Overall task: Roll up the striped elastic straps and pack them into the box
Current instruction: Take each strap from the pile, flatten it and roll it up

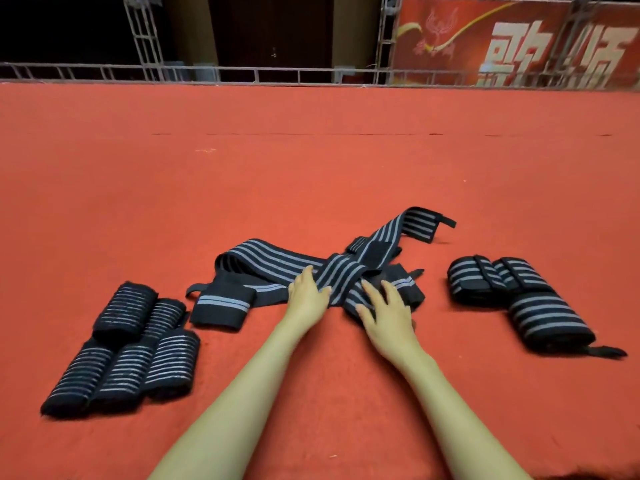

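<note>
Both hands, left hand (pixel 307 293) and right hand (pixel 384 311), lie with relaxed fingers on the unrolled striped straps (pixel 332 271), grasping nothing.

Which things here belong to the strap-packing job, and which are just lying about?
Job: loose striped straps, left rolled straps, right rolled straps, left hand, right hand.
Just there: red carpet, red banner, metal truss. No box in view.

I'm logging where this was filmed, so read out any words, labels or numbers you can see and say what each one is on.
"歌颂", probably, with the lower parts cut off: large white characters on the red banner.
Small writing under the banner's emblem: too blurred to read.
Striped straps: no readable label.
</note>
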The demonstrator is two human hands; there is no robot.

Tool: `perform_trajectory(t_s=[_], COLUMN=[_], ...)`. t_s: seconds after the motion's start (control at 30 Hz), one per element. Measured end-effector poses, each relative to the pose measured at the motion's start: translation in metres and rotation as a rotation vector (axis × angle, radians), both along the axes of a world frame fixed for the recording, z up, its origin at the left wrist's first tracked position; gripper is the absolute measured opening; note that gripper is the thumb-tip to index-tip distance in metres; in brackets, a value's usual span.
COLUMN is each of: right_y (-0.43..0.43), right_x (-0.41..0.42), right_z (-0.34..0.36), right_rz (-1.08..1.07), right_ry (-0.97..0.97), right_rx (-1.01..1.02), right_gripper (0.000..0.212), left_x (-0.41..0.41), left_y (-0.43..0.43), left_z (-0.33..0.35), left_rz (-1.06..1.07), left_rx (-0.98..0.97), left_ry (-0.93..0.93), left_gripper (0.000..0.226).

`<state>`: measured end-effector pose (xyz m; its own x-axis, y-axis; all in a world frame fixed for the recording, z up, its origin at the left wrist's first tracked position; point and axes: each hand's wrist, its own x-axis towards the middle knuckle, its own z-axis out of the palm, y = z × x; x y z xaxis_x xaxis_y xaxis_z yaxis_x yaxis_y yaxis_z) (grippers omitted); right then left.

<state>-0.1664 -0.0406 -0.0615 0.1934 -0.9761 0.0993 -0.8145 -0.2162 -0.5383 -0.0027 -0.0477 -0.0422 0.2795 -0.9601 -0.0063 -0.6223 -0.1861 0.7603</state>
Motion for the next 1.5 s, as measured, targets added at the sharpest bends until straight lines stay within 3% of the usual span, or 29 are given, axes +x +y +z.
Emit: perform_trajectory(t_s=[0.17,0.3,0.37,0.53,0.8,0.93,1.1,1.2,1.33,1.43,1.5], right_y=[0.005,0.006,0.006,0.008,0.009,0.009,0.008,0.008,0.016,0.024,0.025], right_x=[0.008,0.013,0.012,0.012,0.01,0.006,0.005,0.002,-0.01,-0.008,0.001], right_z=[-0.012,-0.018,-0.02,-0.021,-0.02,-0.018,-0.016,-0.015,-0.01,-0.001,0.015], right_rz=[-0.015,-0.046,-0.051,-0.056,-0.047,-0.026,-0.027,-0.005,-0.083,-0.039,0.074], right_ry=[0.123,0.186,0.202,0.194,0.188,0.148,0.133,0.043,-0.392,-0.346,-0.27], right_rx=[-0.026,-0.054,-0.063,-0.079,-0.063,-0.06,-0.026,-0.026,-0.133,-0.316,-0.403], right_gripper=[0.056,0.056,0.056,0.056,0.054,0.053,0.052,0.051,0.044,0.055,0.067], left_x=[0.017,0.022,0.019,0.014,0.02,0.02,0.029,0.043,0.063,0.066,0.067], left_y=[-0.014,-0.012,-0.008,0.003,0.025,0.042,0.07,0.086,0.117,0.141,0.152], left_z=[-0.011,-0.005,-0.001,0.009,0.041,0.066,0.09,0.102,0.098,0.093,0.089], left_rz=[-0.032,-0.049,-0.067,-0.175,-0.109,-0.144,-0.018,0.009,-0.115,-0.297,-0.376], left_rx=[0.088,-0.036,-0.104,-0.048,-0.168,-0.123,-0.242,-0.293,-0.142,-0.093,-0.088], left_ry=[-0.072,-0.017,-0.003,0.002,0.224,0.131,0.466,0.378,0.269,0.317,0.049], left_gripper=[0.063,0.029,0.03,0.021,0.02,0.02,0.016,0.013,0.007,0.017,0.03])
